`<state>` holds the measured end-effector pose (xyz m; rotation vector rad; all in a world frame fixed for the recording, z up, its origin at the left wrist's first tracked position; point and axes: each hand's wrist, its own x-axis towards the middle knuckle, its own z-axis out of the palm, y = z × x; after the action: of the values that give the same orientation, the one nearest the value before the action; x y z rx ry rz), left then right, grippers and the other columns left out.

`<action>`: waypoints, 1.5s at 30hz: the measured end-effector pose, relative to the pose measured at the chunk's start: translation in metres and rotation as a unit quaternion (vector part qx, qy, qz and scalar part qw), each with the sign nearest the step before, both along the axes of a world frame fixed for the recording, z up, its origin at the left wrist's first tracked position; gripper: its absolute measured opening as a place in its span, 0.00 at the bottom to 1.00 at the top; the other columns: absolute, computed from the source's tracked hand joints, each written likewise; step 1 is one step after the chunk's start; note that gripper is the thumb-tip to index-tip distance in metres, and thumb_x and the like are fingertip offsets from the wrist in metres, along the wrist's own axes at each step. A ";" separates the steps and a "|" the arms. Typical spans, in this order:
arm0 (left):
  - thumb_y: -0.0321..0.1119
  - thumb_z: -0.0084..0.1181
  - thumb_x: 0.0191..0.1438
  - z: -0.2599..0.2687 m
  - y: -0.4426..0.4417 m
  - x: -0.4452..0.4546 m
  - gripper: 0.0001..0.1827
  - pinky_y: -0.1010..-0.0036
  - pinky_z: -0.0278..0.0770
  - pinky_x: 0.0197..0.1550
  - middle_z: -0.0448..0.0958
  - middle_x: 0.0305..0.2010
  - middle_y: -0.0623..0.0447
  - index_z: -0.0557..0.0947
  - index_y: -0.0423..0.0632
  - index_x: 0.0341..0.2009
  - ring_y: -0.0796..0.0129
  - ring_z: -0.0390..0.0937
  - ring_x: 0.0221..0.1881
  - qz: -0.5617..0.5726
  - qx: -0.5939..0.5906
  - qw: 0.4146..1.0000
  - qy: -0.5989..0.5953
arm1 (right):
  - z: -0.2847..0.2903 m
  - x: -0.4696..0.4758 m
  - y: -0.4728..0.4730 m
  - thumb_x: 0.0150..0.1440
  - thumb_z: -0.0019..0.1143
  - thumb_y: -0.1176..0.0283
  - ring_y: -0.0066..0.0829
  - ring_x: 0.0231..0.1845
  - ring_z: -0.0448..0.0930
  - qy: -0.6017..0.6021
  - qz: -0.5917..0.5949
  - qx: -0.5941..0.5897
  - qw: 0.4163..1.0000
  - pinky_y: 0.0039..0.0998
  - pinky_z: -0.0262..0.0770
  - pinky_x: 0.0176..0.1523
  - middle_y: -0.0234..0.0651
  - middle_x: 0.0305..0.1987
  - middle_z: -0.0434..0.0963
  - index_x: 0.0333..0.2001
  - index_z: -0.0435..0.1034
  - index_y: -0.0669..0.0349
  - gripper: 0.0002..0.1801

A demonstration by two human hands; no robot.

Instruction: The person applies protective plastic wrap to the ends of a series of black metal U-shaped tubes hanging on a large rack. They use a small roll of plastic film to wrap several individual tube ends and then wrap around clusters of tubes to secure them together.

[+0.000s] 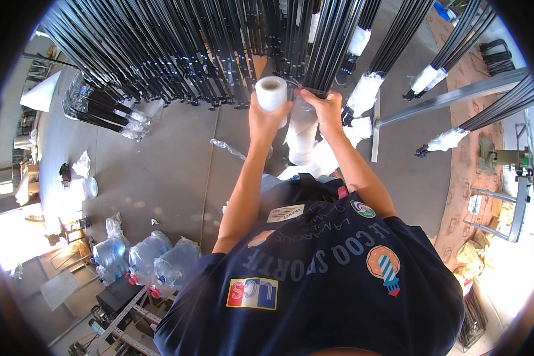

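My left hand (pixel 269 116) is closed round a roll of clear stretch film (pixel 271 95), its core end facing up. A stretch of film runs from the roll towards a bundle of black rods (pixel 331 53), which hangs or stands in front of me. My right hand (pixel 325 104) grips this bundle low down, with the thumb on the film at its side. Below the hands, the lower part of the bundle is wrapped in white and clear film (pixel 301 138). Whether the fingers behind the bundle touch the rods is hidden.
Many unwrapped black rods (pixel 160 58) hang in a dense row at the upper left. Film-wrapped bundles (pixel 365 91) are at the right, near a slanting metal bar (pixel 449 95). More wrapped ends (pixel 135 124) are at the left. Large plastic water bottles (pixel 149 253) stand at lower left.
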<state>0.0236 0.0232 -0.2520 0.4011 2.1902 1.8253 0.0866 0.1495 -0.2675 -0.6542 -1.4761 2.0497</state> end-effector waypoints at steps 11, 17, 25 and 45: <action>0.39 0.66 0.30 0.031 0.009 0.047 0.31 0.65 0.70 0.42 0.69 0.41 0.47 0.73 0.46 0.43 0.53 0.71 0.41 -0.259 -0.122 0.904 0.319 | 0.011 0.010 0.012 0.50 0.52 0.75 0.25 0.36 0.76 0.053 0.103 -0.117 0.986 0.22 0.72 0.37 0.40 0.36 0.76 0.41 0.68 0.68 0.14; 0.43 0.63 0.34 0.037 0.026 0.047 0.35 0.63 0.70 0.43 0.66 0.44 0.45 0.68 0.46 0.49 0.48 0.70 0.43 -0.284 -0.156 0.912 0.250 | -0.008 0.081 -0.004 0.54 0.39 0.47 0.29 0.54 0.64 0.272 0.120 -0.201 0.933 0.34 0.57 0.58 0.36 0.54 0.63 0.52 0.57 0.65 0.33; 0.28 0.54 0.45 0.017 0.028 0.003 0.26 0.72 0.68 0.42 0.72 0.43 0.49 0.68 0.49 0.52 0.66 0.71 0.41 -0.389 0.054 0.891 0.229 | 0.006 0.101 -0.001 0.46 0.53 0.70 0.28 0.51 0.68 0.194 0.030 -0.230 0.953 0.29 0.60 0.55 0.34 0.48 0.68 0.53 0.57 0.64 0.29; 0.46 0.41 0.58 -0.020 0.041 -0.005 0.20 0.78 0.65 0.32 0.70 0.26 0.58 0.75 0.40 0.35 0.78 0.64 0.28 -0.378 0.099 0.915 -0.099 | -0.111 -0.002 0.031 0.52 0.50 0.66 0.27 0.41 0.73 0.146 0.207 -0.317 0.914 0.30 0.68 0.49 0.34 0.40 0.73 0.46 0.65 0.63 0.19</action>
<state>0.0189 0.0646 -0.2719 0.9084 1.4114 1.5404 0.0846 0.1803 -0.3780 -0.2426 -0.8052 2.8467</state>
